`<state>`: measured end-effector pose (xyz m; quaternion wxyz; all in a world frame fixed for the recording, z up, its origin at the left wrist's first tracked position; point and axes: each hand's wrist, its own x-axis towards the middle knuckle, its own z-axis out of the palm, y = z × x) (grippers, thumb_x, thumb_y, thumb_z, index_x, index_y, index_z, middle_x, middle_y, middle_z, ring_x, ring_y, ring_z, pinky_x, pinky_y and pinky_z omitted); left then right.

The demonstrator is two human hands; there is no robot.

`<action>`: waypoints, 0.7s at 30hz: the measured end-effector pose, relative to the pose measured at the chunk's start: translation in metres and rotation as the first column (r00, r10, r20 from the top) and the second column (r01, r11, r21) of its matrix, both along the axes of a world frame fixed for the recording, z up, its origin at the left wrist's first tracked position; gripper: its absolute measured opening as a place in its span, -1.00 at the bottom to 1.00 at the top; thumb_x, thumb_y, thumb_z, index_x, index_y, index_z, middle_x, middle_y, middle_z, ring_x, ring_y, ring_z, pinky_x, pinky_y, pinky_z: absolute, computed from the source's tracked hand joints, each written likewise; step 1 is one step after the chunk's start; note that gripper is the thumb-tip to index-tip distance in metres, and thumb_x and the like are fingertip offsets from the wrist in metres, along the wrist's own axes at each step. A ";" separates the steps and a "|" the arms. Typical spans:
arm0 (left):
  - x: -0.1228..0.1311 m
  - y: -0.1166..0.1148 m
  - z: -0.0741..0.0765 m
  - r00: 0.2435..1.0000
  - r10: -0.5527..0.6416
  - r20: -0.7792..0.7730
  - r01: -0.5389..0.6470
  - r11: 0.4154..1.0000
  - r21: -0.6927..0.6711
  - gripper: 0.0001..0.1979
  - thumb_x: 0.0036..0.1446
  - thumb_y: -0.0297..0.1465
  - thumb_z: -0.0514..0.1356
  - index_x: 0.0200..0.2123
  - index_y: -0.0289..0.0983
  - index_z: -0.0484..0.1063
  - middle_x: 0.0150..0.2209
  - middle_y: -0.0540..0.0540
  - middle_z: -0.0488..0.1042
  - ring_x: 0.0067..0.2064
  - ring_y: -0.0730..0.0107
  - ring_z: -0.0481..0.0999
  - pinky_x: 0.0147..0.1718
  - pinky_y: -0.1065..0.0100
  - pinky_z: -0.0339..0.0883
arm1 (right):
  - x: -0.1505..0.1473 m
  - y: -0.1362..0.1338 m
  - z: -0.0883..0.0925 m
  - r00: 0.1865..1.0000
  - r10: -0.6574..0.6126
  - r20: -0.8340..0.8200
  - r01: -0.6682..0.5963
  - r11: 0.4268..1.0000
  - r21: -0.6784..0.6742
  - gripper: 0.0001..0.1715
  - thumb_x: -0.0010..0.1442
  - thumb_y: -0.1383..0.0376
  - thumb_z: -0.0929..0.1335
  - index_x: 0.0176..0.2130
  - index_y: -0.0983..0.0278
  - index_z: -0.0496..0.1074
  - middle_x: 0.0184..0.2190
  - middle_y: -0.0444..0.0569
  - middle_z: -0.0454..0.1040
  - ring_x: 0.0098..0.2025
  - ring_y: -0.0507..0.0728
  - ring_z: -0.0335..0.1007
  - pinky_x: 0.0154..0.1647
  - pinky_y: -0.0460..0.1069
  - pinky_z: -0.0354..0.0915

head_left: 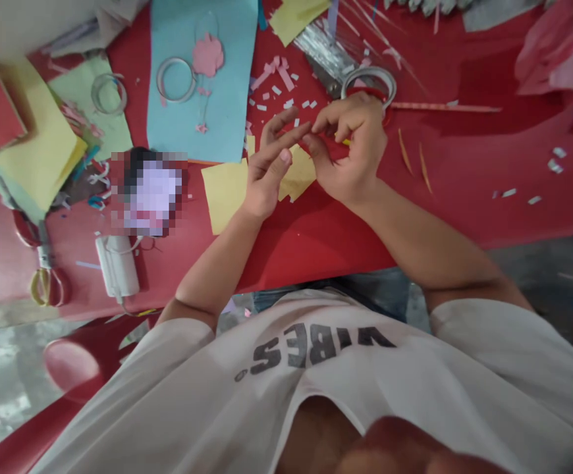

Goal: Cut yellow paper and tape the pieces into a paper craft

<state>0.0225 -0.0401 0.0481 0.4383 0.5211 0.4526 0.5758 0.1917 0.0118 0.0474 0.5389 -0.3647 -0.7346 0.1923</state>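
Observation:
Over the red table, my left hand [269,174] has its fingers stretched out and its thumb apart, with the index fingertip against my right hand. My right hand [353,148] is closed in a pinch of thumb and index finger at that fingertip; anything between them is too small to make out. A small yellow bit [346,141] shows beside the right palm, and I cannot tell whether it is held. Beneath the hands lie pieces of yellow paper [224,191]. A roll of tape [388,82] sits just behind my right hand.
Pink paper scraps [281,69] lie beyond the hands. At left are a blue sheet [237,79] bearing a pink paper flower [208,54], a blurred-out phone [153,194], a white power bank [118,266] and scissors [44,257]. A pink pencil [444,107] lies right.

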 end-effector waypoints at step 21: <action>0.006 0.001 -0.002 0.981 -0.176 -0.077 0.191 0.940 0.283 -0.48 0.44 0.11 0.13 0.34 0.16 0.50 0.47 0.09 0.28 0.57 -0.12 0.16 0.49 -0.11 0.20 | 0.025 0.020 -0.020 0.997 0.053 -0.057 -0.050 0.997 0.054 -0.31 0.53 -0.32 0.28 -0.30 0.17 0.19 -0.17 -0.10 0.50 -0.06 0.24 0.59 0.01 0.38 0.52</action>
